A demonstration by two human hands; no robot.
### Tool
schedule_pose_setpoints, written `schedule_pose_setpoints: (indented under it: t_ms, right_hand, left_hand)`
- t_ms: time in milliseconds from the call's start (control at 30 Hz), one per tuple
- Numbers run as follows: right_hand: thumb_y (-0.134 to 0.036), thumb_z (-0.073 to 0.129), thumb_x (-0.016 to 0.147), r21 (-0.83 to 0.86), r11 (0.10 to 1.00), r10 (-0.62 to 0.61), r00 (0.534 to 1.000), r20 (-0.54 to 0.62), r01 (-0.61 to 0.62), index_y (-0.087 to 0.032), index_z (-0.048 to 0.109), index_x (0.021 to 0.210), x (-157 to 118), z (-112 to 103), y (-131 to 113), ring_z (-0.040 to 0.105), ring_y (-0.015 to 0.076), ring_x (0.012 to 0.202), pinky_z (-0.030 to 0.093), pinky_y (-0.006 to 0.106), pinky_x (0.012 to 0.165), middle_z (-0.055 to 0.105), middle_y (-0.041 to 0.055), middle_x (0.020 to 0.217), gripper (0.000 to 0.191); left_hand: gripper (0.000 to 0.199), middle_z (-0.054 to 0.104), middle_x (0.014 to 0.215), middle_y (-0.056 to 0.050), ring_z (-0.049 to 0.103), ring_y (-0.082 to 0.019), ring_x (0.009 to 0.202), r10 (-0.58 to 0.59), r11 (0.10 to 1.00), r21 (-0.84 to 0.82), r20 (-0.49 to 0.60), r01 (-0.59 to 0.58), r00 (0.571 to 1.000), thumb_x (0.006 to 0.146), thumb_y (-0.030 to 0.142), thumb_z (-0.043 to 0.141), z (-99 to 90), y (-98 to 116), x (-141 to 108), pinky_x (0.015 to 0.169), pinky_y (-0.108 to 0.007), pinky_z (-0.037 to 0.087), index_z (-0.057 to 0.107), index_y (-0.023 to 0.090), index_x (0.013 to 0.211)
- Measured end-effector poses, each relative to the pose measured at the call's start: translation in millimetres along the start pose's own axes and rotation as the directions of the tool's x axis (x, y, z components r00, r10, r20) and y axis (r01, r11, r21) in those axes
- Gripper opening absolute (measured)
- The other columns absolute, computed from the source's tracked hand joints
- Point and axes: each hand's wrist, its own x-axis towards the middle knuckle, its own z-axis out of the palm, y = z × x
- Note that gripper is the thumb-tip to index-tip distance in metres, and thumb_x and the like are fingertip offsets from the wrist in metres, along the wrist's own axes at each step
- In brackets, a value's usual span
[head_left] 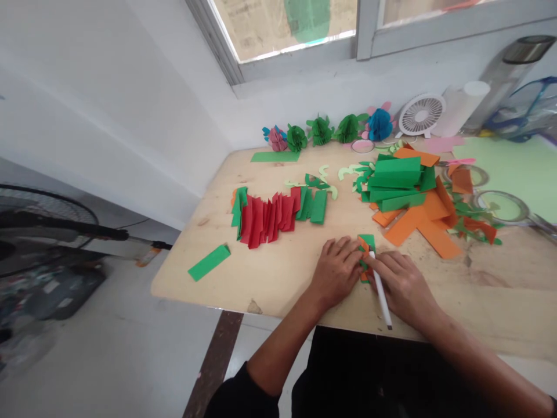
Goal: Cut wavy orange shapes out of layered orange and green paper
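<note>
My left hand [337,271] lies on the table with its fingers stretched over the left side of a small green paper strip [366,238]. Orange paper pieces [364,277] rest on that strip, partly covered by my fingers. My right hand [402,284] is closed around a slim white pen [380,293], which slants across the strip's right side. The pen's dark end points toward the table's front edge; its other end reaches the paper. My right fingertips are beside the strip, close to those of my left hand.
Left of my hands stands a row of folded red papers [270,217] between green ones [319,207]. A pile of green folded papers [397,174] and orange strips [407,226] lies right. Paper figures [322,130], a white fan [421,115] and tape rolls [500,207] sit farther back.
</note>
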Motion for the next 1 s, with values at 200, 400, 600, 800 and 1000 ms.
schedule_pose_setpoints:
  t_ms: [200,400,600,800,1000]
  right_hand:
    - [-0.015,0.050,0.090,0.000,1.000,-0.002,1.000,-0.014,0.002,-0.015,0.056,0.127,-0.2,0.2,0.0,0.055,0.0250,0.092,0.042,0.037,0.077,0.068,0.0107,0.096,0.038]
    - [-0.015,0.050,0.090,0.004,1.000,0.004,1.000,-0.005,-0.004,-0.014,0.058,0.125,0.5,-0.1,-0.8,0.054,0.0248,0.090,0.041,0.037,0.076,0.067,0.0103,0.094,0.035]
    - [-0.016,0.050,0.091,0.003,1.000,0.008,1.000,-0.006,-0.008,-0.015,0.058,0.125,2.1,-1.3,-1.6,0.055,0.0243,0.089,0.041,0.036,0.075,0.067,0.0102,0.092,0.036]
    - [-0.016,0.050,0.090,0.005,1.000,0.011,1.000,-0.001,-0.011,-0.016,0.056,0.129,2.3,-2.4,-1.8,0.056,0.0245,0.089,0.043,0.036,0.075,0.069,0.0101,0.094,0.039]
    - [-0.017,0.050,0.090,0.025,0.999,0.022,1.000,0.009,-0.022,-0.018,0.057,0.127,1.7,-2.1,-0.6,0.058,0.0241,0.091,0.043,0.037,0.076,0.069,0.0102,0.096,0.037]
  left_hand:
    - [0.024,0.059,0.134,-0.005,0.045,-0.025,0.132,-0.012,1.000,-0.004,0.012,0.012,1.000,0.095,0.029,0.048,4.0,-1.5,-0.4,0.108,-0.047,0.034,0.059,0.020,0.114]
    - [0.024,0.061,0.132,-0.006,0.045,-0.025,0.131,-0.010,1.000,0.003,-0.013,0.010,1.000,0.096,0.029,0.046,5.5,-1.4,-1.2,0.109,-0.048,0.033,0.059,0.019,0.114]
    - [0.026,0.060,0.132,-0.007,0.045,-0.025,0.131,-0.009,1.000,-0.009,-0.003,0.009,1.000,0.096,0.028,0.045,5.5,-2.0,-0.9,0.109,-0.048,0.033,0.058,0.019,0.116]
    - [0.026,0.060,0.132,-0.007,0.044,-0.025,0.131,-0.015,1.000,0.007,-0.003,0.015,1.000,0.095,0.030,0.046,5.1,-1.6,-1.0,0.110,-0.049,0.034,0.059,0.018,0.115]
    - [0.026,0.060,0.132,-0.008,0.045,-0.025,0.132,-0.014,1.000,0.014,0.005,0.014,1.000,0.095,0.030,0.047,4.4,-1.4,-1.3,0.110,-0.048,0.034,0.059,0.019,0.116]
